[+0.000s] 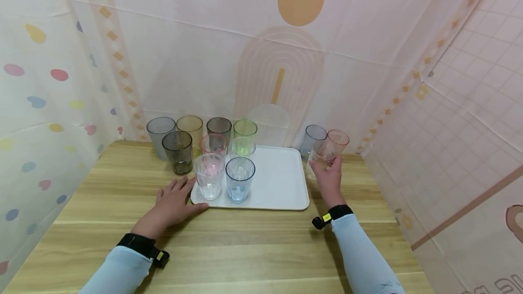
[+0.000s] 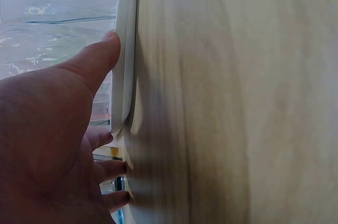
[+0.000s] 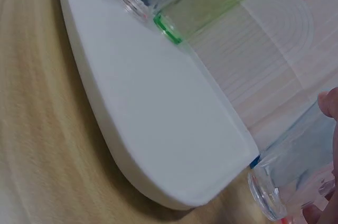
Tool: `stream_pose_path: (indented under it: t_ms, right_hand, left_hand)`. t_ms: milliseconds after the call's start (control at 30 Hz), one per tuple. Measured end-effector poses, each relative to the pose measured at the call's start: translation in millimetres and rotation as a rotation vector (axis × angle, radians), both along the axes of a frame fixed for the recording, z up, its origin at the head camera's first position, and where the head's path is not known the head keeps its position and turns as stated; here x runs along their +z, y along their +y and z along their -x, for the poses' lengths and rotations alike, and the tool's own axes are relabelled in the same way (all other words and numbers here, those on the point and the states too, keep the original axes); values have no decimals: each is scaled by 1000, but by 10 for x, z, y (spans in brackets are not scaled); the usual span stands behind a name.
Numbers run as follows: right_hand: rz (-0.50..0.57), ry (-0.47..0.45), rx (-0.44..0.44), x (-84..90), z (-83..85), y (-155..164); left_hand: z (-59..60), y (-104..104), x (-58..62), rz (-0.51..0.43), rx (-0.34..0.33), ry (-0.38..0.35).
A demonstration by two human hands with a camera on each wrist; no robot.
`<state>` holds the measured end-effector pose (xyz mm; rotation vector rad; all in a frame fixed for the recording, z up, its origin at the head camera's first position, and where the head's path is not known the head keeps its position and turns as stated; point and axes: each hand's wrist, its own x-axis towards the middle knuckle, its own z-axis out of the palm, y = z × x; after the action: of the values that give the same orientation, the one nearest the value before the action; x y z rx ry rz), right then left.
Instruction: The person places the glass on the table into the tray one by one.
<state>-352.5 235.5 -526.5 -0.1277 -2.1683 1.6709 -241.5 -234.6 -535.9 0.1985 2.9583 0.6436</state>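
Note:
My right hand (image 1: 329, 183) grips a clear glass (image 1: 313, 167) just right of the white tray (image 1: 282, 180); whether its base touches the table cannot be told. In the right wrist view that clear glass (image 3: 288, 174) is beside the tray's corner. Close behind it stand a blue-grey glass (image 1: 312, 137) and a pink glass (image 1: 339, 138). My left hand (image 1: 173, 203) rests at the tray's left front corner, fingers spread, its thumb (image 2: 103, 55) along the rim. Near it on the tray are a clear glass (image 1: 209, 178), a light blue glass (image 1: 240, 178) and a pink glass (image 1: 214, 142).
A green glass (image 1: 245, 127) and another clear glass (image 1: 241, 148) stand toward the tray's back. Left of and behind the tray are a grey-blue glass (image 1: 160, 133), an amber glass (image 1: 189, 126) and dark glasses (image 1: 178, 151). A printed curtain (image 1: 196, 58) hangs behind the wooden table (image 1: 245, 253).

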Motion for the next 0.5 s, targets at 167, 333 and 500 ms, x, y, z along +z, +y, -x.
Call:
stream_pose_path:
  t_ms: [167, 333, 500]
  right_hand:
    - [23, 51, 93, 100, -104, -128]
    - [5, 26, 162, 177, -140, -350]
    - [-37, -8, 193, 163, -82, -629]
  left_hand:
    - [8, -11, -15, 2, 2, 5]
    - [23, -15, -48, 8, 3, 9]
    - [25, -6, -51, 6, 2, -1]
